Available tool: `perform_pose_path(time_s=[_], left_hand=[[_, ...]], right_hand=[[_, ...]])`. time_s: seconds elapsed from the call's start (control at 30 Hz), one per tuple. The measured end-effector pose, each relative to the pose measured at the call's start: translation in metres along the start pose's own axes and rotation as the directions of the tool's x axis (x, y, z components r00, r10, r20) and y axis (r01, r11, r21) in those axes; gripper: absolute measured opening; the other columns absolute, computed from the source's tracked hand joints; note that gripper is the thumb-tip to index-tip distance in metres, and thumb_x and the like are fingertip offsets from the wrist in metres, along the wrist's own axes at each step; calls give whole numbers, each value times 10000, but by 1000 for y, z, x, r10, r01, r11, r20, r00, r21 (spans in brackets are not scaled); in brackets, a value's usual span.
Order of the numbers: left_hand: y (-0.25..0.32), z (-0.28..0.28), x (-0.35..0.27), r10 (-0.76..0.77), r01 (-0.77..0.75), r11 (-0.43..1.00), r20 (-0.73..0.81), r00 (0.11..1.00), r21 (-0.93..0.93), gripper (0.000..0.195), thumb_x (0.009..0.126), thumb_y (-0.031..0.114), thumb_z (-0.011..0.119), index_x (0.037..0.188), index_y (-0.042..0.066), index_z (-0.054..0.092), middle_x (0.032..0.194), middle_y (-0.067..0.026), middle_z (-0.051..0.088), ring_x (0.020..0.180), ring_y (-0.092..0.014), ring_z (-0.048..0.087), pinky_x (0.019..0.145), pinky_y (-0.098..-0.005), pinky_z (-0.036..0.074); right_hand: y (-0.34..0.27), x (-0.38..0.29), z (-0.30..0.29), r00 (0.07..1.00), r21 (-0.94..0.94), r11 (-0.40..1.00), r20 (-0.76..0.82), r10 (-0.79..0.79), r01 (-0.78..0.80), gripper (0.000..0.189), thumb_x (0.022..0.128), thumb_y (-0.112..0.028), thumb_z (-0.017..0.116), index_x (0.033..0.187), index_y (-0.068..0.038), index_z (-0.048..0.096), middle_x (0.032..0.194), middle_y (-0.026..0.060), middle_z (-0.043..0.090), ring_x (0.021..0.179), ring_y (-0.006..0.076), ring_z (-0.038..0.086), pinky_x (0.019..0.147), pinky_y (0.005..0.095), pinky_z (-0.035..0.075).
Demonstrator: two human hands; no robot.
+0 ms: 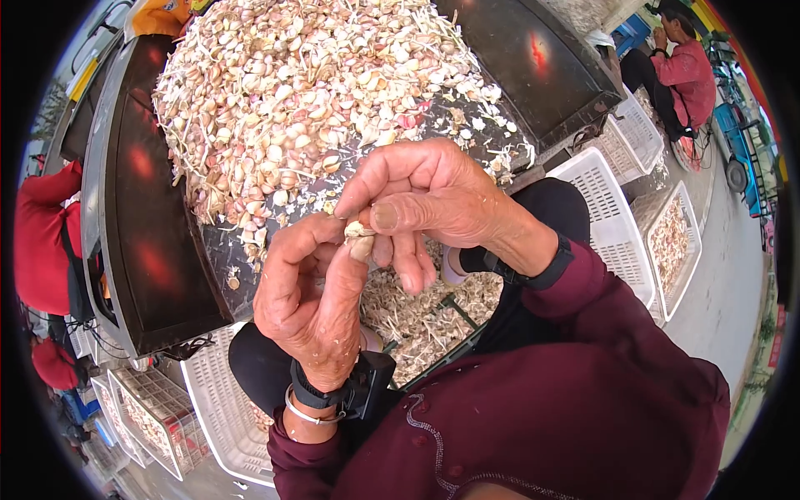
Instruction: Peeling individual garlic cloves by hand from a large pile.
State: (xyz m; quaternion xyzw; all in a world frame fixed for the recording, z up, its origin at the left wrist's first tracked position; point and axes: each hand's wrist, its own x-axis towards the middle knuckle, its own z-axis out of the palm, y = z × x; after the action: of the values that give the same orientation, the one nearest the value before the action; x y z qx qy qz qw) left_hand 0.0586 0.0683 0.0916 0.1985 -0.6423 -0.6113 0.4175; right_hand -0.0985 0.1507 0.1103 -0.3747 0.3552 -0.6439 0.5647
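A small garlic clove (357, 230) sits at the fingertips of both hands, near the middle of the view. My left hand (315, 287) pinches it from below between thumb and forefinger. From above, the thumb and forefinger of my right hand (431, 197) close on its upper end, partly hiding it. Bits of dry skin cling to both hands. Just beyond them, a large heap of loose garlic cloves (300, 94) covers a dark metal tray (228, 256), with white peel scraps along its near edge.
Dark raised panels flank the heap at left (156, 206) and right (531, 56). White plastic baskets stand left (215, 400) and right (609, 219) of my knees. Garlic debris (406, 337) lies between my feet. A person in red (687, 81) sits at right; another (47, 250) is at left.
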Motion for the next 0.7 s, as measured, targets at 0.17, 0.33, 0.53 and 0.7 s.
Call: perform_pose_path(time_s=[0.17,0.33,0.53,0.7], left_hand=[[35,-10,-7,379,-383,922,345,858,-60,343,635,-32,774,952,-53,646,803,-191,636,619,-215,636,514,-262,473],[56,12,-34,689,-677,725,133,713,-129,170,728,135,667,865,37,646,745,-147,627,514,-217,554,396,-282,324],[84,1,-9,565,-566,796,601,565,-216,174,751,167,648,873,43,648,701,-149,602,523,-231,562,399,-284,345],[76,3,-10,609,-541,784,547,574,-305,174,765,176,633,889,56,654,683,-144,590,528,-237,567,399,-288,358]], right_hand=[[-29,-20,25,973,203,974,184,-141,103,186,827,8,676,955,117,595,731,185,660,496,181,641,379,245,507],[-2,-11,53,649,396,788,449,-615,472,132,780,85,692,878,123,612,761,144,646,540,141,605,414,204,440],[-1,-18,52,732,327,806,343,-588,494,144,761,100,703,874,107,614,768,115,640,570,129,602,439,190,427],[-24,-45,58,926,225,917,114,-360,329,101,752,105,713,788,123,621,685,163,636,502,115,595,379,189,410]])
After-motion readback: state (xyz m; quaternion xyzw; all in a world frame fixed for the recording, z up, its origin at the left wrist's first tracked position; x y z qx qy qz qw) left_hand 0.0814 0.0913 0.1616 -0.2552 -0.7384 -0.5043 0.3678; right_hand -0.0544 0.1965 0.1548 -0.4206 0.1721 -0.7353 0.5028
